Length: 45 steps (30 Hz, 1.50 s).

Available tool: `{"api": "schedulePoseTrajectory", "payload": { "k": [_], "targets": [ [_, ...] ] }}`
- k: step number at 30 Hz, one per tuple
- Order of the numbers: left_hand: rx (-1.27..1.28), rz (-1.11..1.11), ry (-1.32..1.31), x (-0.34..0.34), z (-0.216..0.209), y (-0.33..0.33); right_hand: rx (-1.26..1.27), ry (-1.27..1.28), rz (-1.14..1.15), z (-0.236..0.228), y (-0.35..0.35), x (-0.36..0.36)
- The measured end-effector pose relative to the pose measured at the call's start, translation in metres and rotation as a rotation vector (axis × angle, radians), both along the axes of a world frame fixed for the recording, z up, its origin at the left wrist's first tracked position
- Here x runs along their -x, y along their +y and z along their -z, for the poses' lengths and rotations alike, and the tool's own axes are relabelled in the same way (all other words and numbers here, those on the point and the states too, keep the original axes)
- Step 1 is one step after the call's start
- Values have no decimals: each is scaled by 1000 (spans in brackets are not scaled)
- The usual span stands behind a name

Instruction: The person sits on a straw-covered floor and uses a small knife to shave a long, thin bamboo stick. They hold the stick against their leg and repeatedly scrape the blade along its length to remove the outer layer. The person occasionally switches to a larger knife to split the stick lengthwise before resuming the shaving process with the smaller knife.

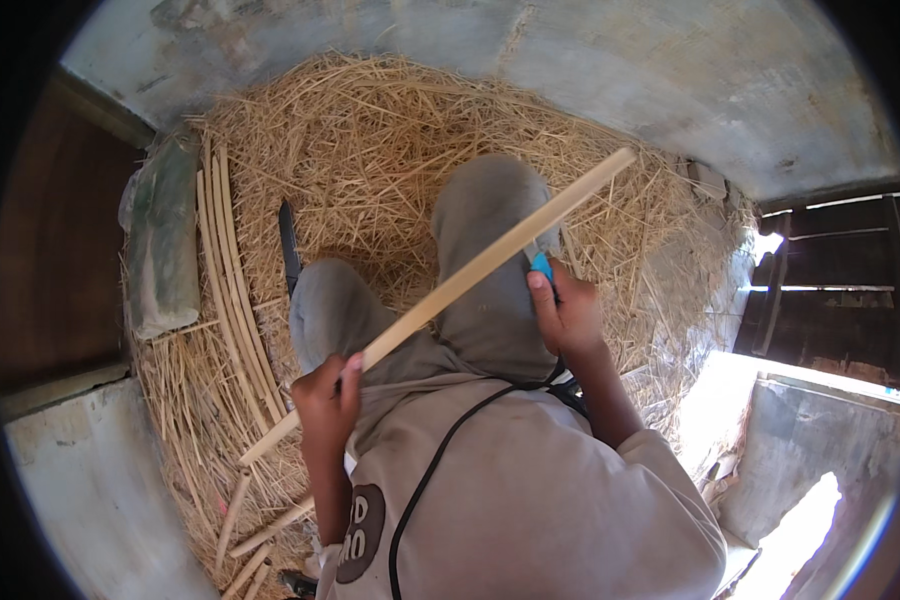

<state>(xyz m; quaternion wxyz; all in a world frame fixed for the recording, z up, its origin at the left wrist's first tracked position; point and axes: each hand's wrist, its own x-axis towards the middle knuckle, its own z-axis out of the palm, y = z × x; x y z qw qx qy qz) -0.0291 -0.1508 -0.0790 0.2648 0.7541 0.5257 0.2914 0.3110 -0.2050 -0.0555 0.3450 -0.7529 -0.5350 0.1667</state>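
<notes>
A long, pale wooden strip (490, 261), perhaps split bamboo, slants across my lap from lower left to upper right. My left hand (327, 400) is wrapped round it near its lower end. In my right hand (570, 310) is a knife with a bright blue handle (541, 266); its blade meets the underside edge of the strip above my right knee. Whether the blade bites into the wood cannot be made out. Beside my left knee a dark, long-bladed knife (289, 245) lies on the straw.
Straw (360, 130) covers the floor around my legs. Several long strips (232, 280) lie at the left, next to a greenish block (166, 240). Shorter sticks (233, 515) lie at lower left. Walls (670, 70) close in ahead, and a slatted wooden door (830, 280) stands at right. A black cord (440, 445) crosses my shirt.
</notes>
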Motion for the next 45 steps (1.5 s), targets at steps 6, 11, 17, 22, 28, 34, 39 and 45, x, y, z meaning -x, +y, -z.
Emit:
{"api": "schedulePoseTrajectory", "payload": {
  "k": [6,11,17,22,28,34,39,45],
  "targets": [
    [-119,12,56,-38,-6,13,-15,150,107,8,-3,-3],
    [-103,13,164,-23,-6,17,-3,60,21,3,-2,-9],
    [-88,29,169,-17,-11,20,137,9,-56,-10,4,-15],
    [-10,30,174,-12,-18,18,123,-3,-52,-10,7,-13],
    [22,17,184,7,-32,8,129,-49,-30,-7,7,-10],
    [59,14,224,18,-45,-6,172,-102,-41,-8,6,-7],
    [43,3,250,26,-55,-12,169,-156,-59,-7,6,-3],
    [50,-14,260,35,-66,-14,170,-186,-71,-5,6,-1]
  ]
}}
